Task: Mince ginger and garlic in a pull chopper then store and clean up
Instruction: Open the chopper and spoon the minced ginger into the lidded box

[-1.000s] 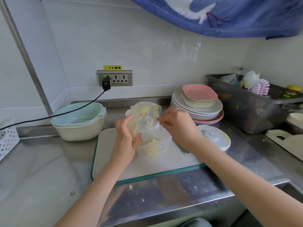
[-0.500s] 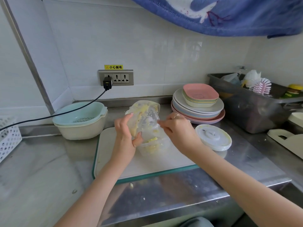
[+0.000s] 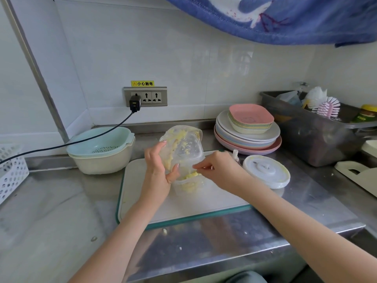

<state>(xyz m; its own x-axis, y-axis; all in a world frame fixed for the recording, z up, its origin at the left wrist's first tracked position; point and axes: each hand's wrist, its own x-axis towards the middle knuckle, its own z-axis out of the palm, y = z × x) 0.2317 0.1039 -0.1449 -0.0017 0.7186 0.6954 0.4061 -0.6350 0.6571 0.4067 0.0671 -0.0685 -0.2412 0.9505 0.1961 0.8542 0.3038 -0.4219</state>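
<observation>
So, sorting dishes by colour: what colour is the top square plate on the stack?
Pink square plate, seen in the head view.

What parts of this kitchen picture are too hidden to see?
- Head view: right hand fingertips, blurred behind the tilted chopper bowl; any tool unclear.
- Small container: top hidden by the bowl and left hand.
- White basket: cut off by the left edge.
- Grey bin: contents mostly hidden by its wall.

Yellow mince (image 3: 189,176), pink plate (image 3: 251,114)
</observation>
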